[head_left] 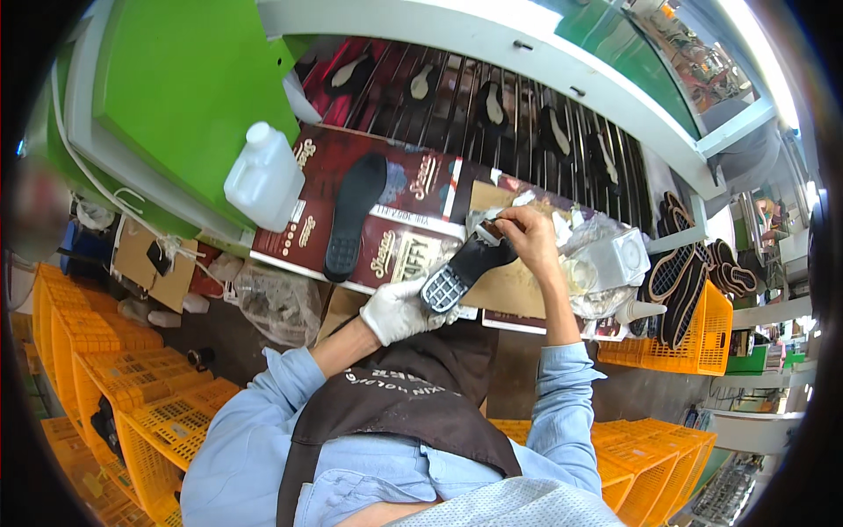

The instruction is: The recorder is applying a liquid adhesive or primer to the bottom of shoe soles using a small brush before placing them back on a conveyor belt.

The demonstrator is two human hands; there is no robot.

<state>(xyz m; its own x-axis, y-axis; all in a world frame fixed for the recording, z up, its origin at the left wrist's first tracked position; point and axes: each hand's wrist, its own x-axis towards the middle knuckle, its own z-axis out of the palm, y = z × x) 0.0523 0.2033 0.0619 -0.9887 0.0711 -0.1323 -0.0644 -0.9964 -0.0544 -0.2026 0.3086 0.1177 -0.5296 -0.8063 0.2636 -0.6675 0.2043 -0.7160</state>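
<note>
In my gloved left hand is the heel end of a black shoe sole, with its light grid-like heel pattern facing up. The fingers wrap round the sole's edge. At the far end of that sole, my bare right hand pinches a small flat tool, brown with a pale band, against or just over the surface. Its exact kind is hard to make out. Farther left, a second black sole lies flat on the dark red printed cardboard.
A white plastic jug stands at the left beside a green cabinet. Beyond the cardboard, several soles rest on a rod conveyor. To the right are a clear plastic container, a white nozzle and a yellow crate of soles.
</note>
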